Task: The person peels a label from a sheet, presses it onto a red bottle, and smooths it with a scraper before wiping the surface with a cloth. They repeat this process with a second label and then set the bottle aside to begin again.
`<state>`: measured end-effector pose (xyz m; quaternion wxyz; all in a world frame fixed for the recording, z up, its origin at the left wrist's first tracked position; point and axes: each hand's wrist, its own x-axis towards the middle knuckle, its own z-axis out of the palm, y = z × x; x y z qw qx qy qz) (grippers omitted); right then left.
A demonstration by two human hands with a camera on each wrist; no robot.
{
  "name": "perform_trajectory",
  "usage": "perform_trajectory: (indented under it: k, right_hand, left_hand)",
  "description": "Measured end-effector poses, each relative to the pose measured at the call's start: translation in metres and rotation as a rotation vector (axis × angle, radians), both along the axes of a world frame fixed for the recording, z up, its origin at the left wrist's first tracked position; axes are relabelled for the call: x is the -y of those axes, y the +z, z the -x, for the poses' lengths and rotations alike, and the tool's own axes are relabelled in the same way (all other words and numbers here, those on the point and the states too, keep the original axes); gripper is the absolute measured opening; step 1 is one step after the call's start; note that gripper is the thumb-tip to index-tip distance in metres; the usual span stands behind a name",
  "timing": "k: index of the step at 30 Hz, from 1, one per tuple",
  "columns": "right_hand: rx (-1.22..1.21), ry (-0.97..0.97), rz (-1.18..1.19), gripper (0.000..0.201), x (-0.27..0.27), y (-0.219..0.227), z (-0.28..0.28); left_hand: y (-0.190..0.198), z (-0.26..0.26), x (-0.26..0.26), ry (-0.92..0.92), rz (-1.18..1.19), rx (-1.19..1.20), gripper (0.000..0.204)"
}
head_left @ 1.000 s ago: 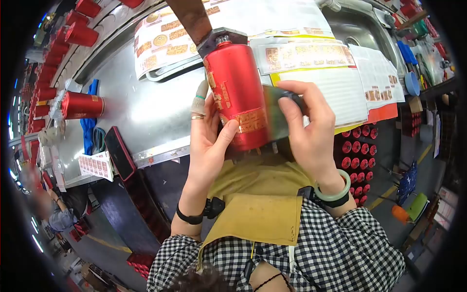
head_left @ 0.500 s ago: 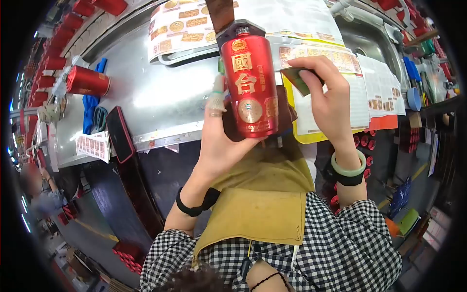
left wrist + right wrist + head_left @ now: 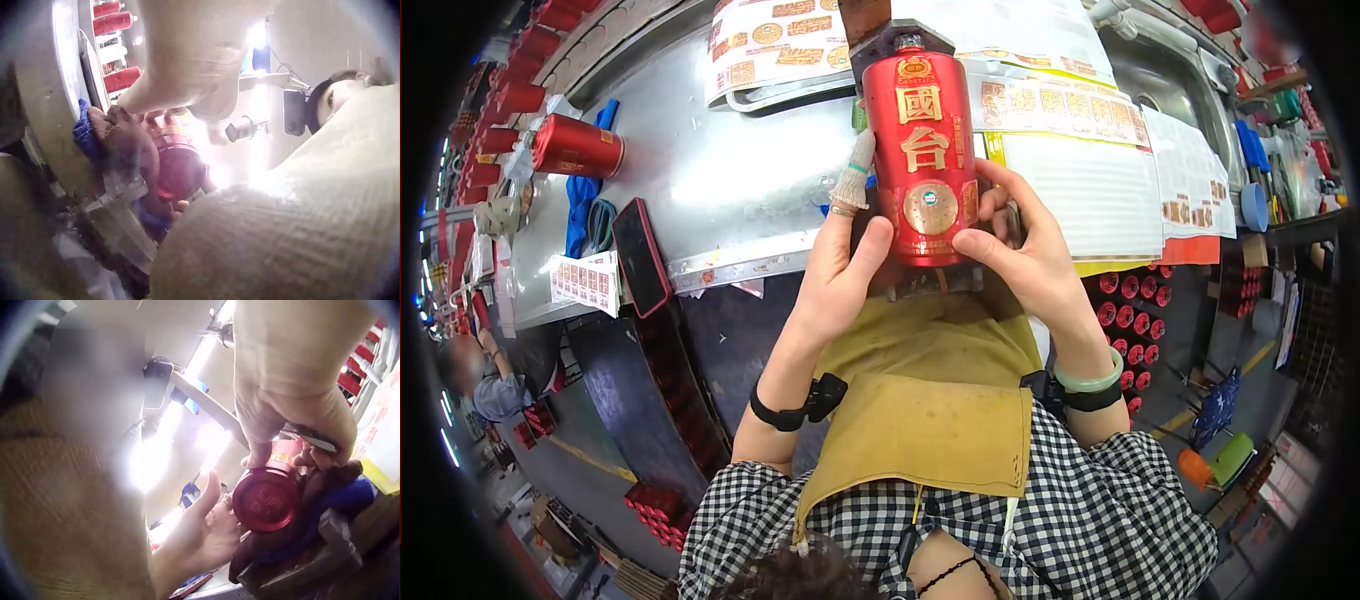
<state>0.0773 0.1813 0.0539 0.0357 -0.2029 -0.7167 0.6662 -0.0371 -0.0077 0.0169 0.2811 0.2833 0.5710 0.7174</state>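
A red bottle (image 3: 925, 150) with gold characters and a round gold seal lies face up on a dark holder (image 3: 900, 40) at the metal table's front edge. My left hand (image 3: 840, 260) grips its lower left side, thumb on the front, and one finger wears a cloth cot (image 3: 858, 165). On the lower right, my right hand (image 3: 1010, 250) grips it with the thumb on the front. A thin dark card (image 3: 1013, 220) is tucked between the right fingers. In the right wrist view the bottle's round base (image 3: 265, 500) faces the camera under my right fingers (image 3: 294, 425).
Another red bottle (image 3: 575, 145) lies on the steel table (image 3: 720, 200) at left, near a blue cloth (image 3: 585, 205) and a dark red phone (image 3: 640, 255). Label sheets (image 3: 1090, 110) cover the right side. More red bottles (image 3: 505, 100) line the far left. A sink (image 3: 1165, 80) sits at back right.
The bottle was rolled from its side to face up. My right hand, lifted off with the card half a second ago, is back gripping the bottle's lower right.
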Motion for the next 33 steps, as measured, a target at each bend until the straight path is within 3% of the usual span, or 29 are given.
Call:
perform_trajectory:
  k: [3, 10, 13, 16, 19, 23, 25, 28, 33]
  right_hand:
    - [-0.010, -0.005, 0.178, 0.065, -0.001, 0.003, 0.000]
    - [0.019, -0.004, 0.106, 0.064, -0.003, 0.001, 0.001]
    - [0.064, -0.028, 0.094, 0.065, -0.001, 0.001, 0.002]
    - [0.075, -0.003, -0.037, 0.068, 0.000, 0.000, 0.003]
    - [0.036, 0.009, 0.088, 0.071, -0.004, 0.000, 0.002]
    - [0.099, 0.002, 0.049, 0.070, -0.004, 0.001, 0.005]
    - [0.165, 0.002, -0.122, 0.068, 0.004, 0.010, 0.010]
    - [0.053, -0.005, 0.017, 0.072, 0.005, 0.011, 0.011]
    - [0.088, 0.000, 0.043, 0.071, 0.002, 0.009, 0.010]
  left_hand:
    - [-0.001, -0.004, -0.002, 0.036, 0.014, 0.049, 0.064]
    - [-0.003, -0.002, 0.000, 0.007, 0.036, 0.008, 0.065]
    - [-0.004, -0.002, 0.000, 0.046, 0.005, 0.117, 0.068]
    - [-0.004, -0.003, 0.000, 0.036, 0.062, -0.012, 0.071]
    - [-0.008, -0.001, 0.000, 0.040, 0.036, 0.004, 0.072]
    - [-0.008, -0.002, -0.001, 0.053, -0.001, 0.045, 0.071]
    - [-0.005, -0.005, -0.003, 0.059, 0.032, -0.014, 0.070]
    - [-0.003, -0.004, -0.002, 0.046, 0.005, 0.055, 0.070]
    - [-0.003, -0.006, 0.000, 0.050, 0.004, 0.036, 0.070]
